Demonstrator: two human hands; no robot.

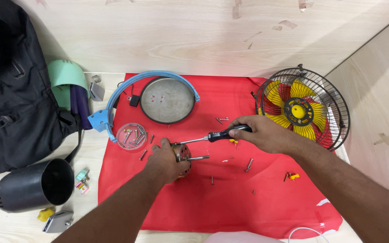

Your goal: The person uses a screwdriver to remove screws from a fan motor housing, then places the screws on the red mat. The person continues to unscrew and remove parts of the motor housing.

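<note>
My left hand (pixel 164 161) grips a small metal fan motor (pixel 183 154) with its shaft pointing right, resting on a red mat (pixel 230 202). My right hand (pixel 262 133) holds a black-handled screwdriver (pixel 223 134); its thin shank runs left and its tip meets the top of the motor. A fan cage with yellow blades (pixel 301 108) stands just behind my right hand.
A round clear dish of screws (pixel 132 136) sits left of the motor, and loose screws lie scattered on the mat. Behind are a round grey metal plate (pixel 167 100) and a blue curved frame (pixel 113 105). A black bag (pixel 14 90) and black cylindrical housing (pixel 34 185) lie left.
</note>
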